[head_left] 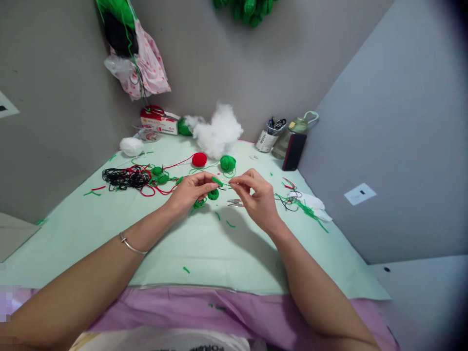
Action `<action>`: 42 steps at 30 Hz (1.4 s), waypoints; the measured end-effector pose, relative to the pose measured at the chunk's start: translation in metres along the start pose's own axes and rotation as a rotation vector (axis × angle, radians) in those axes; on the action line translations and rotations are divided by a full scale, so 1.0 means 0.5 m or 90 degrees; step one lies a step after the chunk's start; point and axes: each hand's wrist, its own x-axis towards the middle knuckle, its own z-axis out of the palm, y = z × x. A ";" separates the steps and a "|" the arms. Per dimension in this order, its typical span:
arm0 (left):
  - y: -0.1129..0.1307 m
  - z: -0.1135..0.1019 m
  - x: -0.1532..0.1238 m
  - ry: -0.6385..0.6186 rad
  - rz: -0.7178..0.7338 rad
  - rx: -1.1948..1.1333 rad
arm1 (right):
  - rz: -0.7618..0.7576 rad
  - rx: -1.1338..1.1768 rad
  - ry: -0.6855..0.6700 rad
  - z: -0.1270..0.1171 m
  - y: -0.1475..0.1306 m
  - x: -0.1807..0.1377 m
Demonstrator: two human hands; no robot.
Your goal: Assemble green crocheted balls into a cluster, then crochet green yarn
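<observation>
My left hand [190, 192] is closed, pinching a small green crocheted piece [217, 182] between thumb and fingertips. Just under those fingers are a green ring-like piece [213, 194] and some loose green yarn [198, 204]. To the right, my right hand [259, 197] is closed in a pinch close to the crocheted piece. A thin line runs between the two hands; whether it is yarn or a needle, I cannot tell. Small thread snips [236, 203] lie on the table, partly hidden behind my right hand.
Behind my hands sit a red yarn ball [199, 159], a green yarn ball [227, 163] and white stuffing [217, 131]. Tangled black yarn [126, 178] lies left; green strands [310, 212] lie right. A phone [294, 152], bottle [287, 139] and pen cup [268, 136] stand at back right.
</observation>
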 end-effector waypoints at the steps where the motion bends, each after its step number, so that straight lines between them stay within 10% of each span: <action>1: -0.001 -0.001 0.001 0.000 -0.002 -0.004 | -0.007 -0.009 -0.010 0.001 0.000 -0.001; 16: -0.006 -0.002 0.001 0.010 0.014 0.040 | -0.001 -0.075 -0.074 0.003 0.001 -0.006; 29: -0.019 0.005 0.000 -0.061 -0.099 -0.095 | 0.245 0.268 -0.042 0.037 0.015 0.005; 42: -0.016 -0.001 0.004 -0.057 -0.032 0.052 | 0.237 0.297 -0.099 0.036 0.021 0.003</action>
